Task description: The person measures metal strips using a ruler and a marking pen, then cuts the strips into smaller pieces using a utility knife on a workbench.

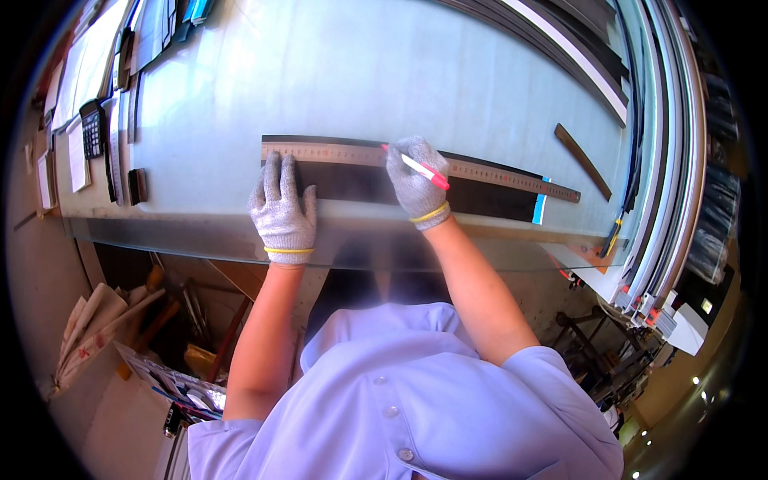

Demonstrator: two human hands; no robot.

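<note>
A long metal ruler [352, 152] lies along a dark flat strip [348, 181] on the glass-topped table [320, 72]. My left hand [283, 212], in a grey knit glove with a yellow cuff, presses its outstretched fingers on the ruler near its left end. In a matching glove, my right hand [419, 180] is closed around a white and red marker pen [424, 170]. The pen's red tip points up and left, near the ruler's far edge. A bright blue piece [542, 204] shows at the strip's right end.
A short dark bar [583, 161] and a yellow-handled cutter [613, 238] lie to the right. Long dark and white strips [560, 56] run along the far right. On the left are a calculator [92, 128] and papers [78, 156]. Rolled sheets [100, 328] stand below the table edge.
</note>
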